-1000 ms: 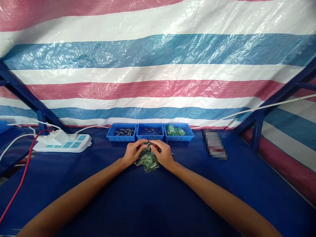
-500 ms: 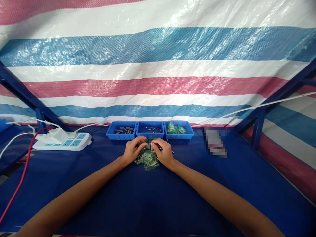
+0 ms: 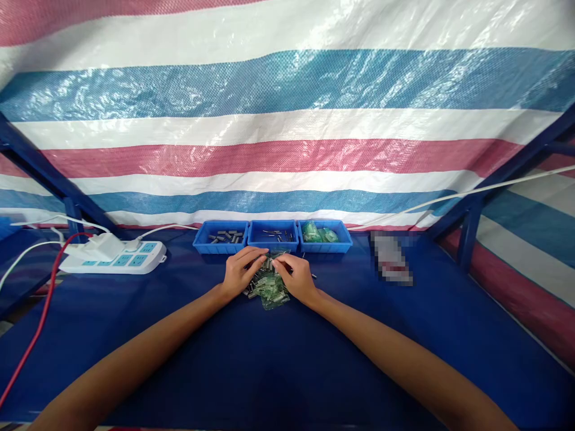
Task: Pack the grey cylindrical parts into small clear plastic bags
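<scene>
Nearest to me, my two forearms come over the front edge of the blue desk and meet above the middle part of it. Between my wrists there is a heap of green see-through packets, with small metal pieces lying against it, well back from the front edge. My left hand is at the left side of this heap, with the fingers and the thumb bent and only a narrow gap at the tips. My right hand is at the right side, its thumb and forefinger almost together; what either of the hands really grips I cannot tell, because the parts there are too small.

Just behind the hands, near the back edge of the desk, three blue trays stand in a row. The left one carries short grey cylinders, the middle one thin dark pins, the right one green packets too. Towards the back left corner lies a white power strip, and behind everything hangs a striped sheet
</scene>
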`<action>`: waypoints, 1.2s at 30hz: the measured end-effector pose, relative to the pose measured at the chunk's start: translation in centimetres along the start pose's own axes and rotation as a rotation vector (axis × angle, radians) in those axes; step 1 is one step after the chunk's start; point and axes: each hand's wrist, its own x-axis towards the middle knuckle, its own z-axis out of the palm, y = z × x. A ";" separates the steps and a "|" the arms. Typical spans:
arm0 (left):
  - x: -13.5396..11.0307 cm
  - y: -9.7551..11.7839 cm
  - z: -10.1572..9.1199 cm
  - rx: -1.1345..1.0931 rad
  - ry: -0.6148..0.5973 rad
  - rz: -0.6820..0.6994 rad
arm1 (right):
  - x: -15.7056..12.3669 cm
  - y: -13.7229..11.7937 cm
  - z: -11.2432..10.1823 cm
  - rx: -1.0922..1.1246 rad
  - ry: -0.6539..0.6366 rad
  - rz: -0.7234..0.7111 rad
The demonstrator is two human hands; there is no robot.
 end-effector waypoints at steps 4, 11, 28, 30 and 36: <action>-0.2 -0.1 0.0 0.011 -0.022 0.038 | -0.1 0.1 0.2 -0.024 -0.020 -0.016; -0.5 0.1 -0.1 -0.060 -0.040 -0.129 | 0.0 0.0 0.0 -0.033 -0.017 -0.025; -0.8 -0.6 -0.1 0.012 -0.102 -0.038 | -0.1 -0.3 -0.2 -0.014 0.018 -0.020; -0.6 -0.6 -0.1 0.052 -0.091 0.015 | -0.1 -0.3 -0.2 0.003 0.027 -0.017; -0.5 -0.8 0.1 0.064 -0.074 0.038 | -0.1 0.0 -0.1 0.055 0.022 -0.017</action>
